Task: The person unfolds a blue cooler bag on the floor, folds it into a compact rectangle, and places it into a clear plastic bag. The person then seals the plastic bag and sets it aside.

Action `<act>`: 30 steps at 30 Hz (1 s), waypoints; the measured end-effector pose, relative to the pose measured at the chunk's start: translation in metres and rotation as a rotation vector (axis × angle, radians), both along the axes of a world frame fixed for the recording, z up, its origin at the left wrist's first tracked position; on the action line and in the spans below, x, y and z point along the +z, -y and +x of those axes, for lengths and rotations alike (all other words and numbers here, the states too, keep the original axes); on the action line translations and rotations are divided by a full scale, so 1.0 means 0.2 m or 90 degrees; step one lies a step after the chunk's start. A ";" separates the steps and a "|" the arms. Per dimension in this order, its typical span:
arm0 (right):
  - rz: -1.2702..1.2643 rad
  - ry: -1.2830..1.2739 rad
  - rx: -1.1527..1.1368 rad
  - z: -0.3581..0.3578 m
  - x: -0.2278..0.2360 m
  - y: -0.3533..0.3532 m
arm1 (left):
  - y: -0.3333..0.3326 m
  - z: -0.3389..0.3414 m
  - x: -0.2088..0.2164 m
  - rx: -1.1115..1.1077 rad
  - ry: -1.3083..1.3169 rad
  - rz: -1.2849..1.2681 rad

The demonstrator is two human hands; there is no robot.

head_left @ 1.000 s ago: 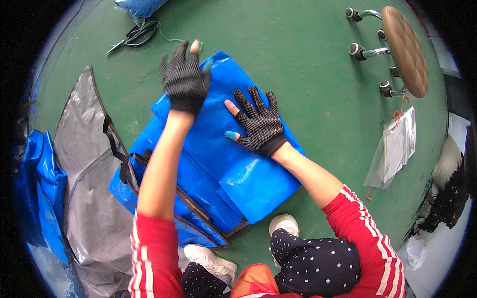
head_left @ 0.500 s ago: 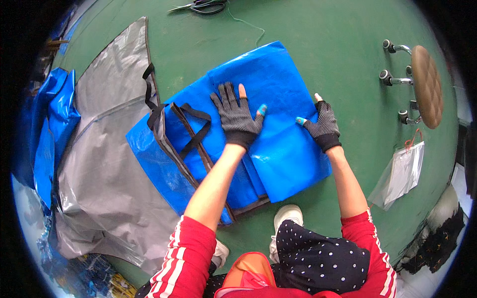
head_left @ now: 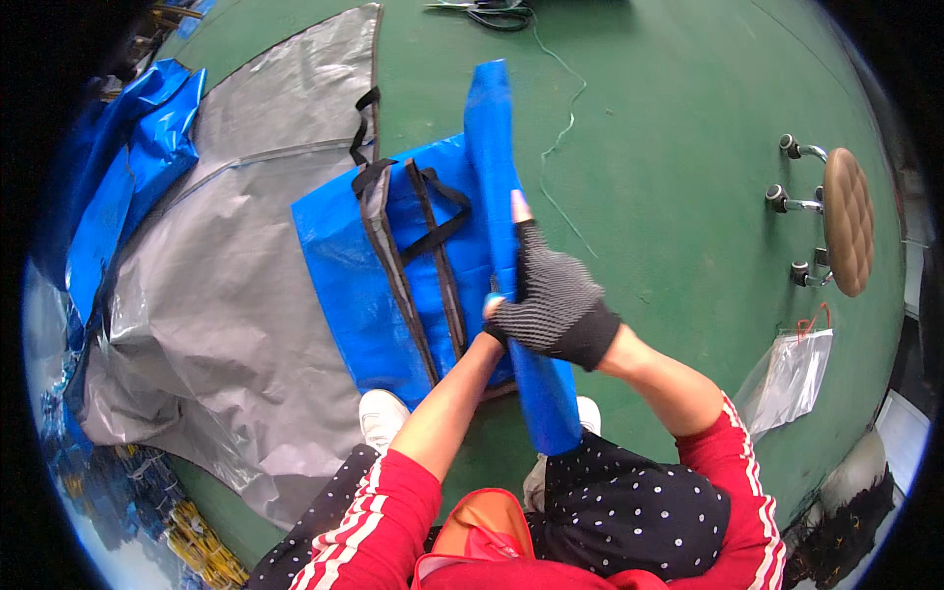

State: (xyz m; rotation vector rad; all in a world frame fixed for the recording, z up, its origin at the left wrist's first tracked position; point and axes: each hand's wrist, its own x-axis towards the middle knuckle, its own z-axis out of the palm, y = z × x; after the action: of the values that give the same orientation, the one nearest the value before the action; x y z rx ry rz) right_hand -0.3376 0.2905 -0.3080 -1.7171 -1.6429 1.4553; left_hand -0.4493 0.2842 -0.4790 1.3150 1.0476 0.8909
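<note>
The blue tarpaulin piece [head_left: 339, 275] is located on the green floor [head_left: 669, 197], in front of the wearer, with its left part overlapping a grey sheet [head_left: 236, 246]. In the preceding view its right-hand portion was laid flat under two spread hands; that portion has now been raised into a narrow standing flap [head_left: 489, 118]. For the folding in hand, this is judged to mark a change from smoothing to turning the layer over, with the fold not yet pressed down.

The right hand [head_left: 559, 303], in a dark ribbed glove with bare fingertips, is placed against the flap with the thumb laid across it; whether it is closed in a grip cannot be told. The left hand [head_left: 497, 334] is covered except near the glove cuff; its state cannot be determined.

A black strap [head_left: 433, 239] and brown-trimmed edges are left exposed on the flat part, where a fold laid over them could be made uneven. The lower end of the flap is positioned close to the right shoe [head_left: 589, 414], and the left shoe [head_left: 382, 418] is set just beside the near edge; free space is limited there. A green thread [head_left: 572, 119] is stretched to the right of the flap, below black-handled scissors [head_left: 500, 16]. A brown-seated stool [head_left: 848, 221] and a clear plastic bag [head_left: 792, 379] are stationed well apart, at the right.
</note>
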 end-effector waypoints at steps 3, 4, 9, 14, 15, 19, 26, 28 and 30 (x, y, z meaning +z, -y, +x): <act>0.100 -0.052 0.013 -0.18 0.01 -0.07 | -0.12 -0.30 0.28 -0.041 -0.204 0.032; 0.102 -0.037 0.002 -0.21 0.00 -0.08 | -0.18 -0.42 0.36 -0.070 -0.319 0.119; 0.094 0.016 0.018 -0.27 -0.06 -0.05 | -0.35 -0.74 0.35 -0.030 -0.446 0.449; -0.003 -0.022 -0.134 0.08 -0.02 -0.02 | -0.24 -0.44 0.13 -0.023 -0.574 0.474; 0.006 -0.108 -0.237 0.15 -0.04 -0.02 | -0.21 -0.30 0.10 -0.081 -0.481 0.417; 0.012 -0.210 -0.350 0.34 -0.10 0.01 | -0.13 0.28 0.02 0.062 -0.261 0.157; -0.020 -0.139 -0.289 0.49 -0.17 -0.01 | -0.07 0.23 -0.13 0.093 -0.222 0.101; -0.046 -0.071 -0.285 0.64 -0.18 -0.06 | -0.07 0.20 -0.10 0.180 -0.416 0.222; -0.093 -0.124 -0.342 0.74 -0.24 -0.05 | -0.11 0.21 -0.04 0.239 -0.393 0.174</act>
State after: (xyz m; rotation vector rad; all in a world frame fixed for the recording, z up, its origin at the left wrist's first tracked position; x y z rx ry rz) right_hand -0.1893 0.3003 -0.3559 -1.8361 -0.8966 1.4342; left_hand -0.4080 0.3057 -0.4864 1.7111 1.7417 0.9486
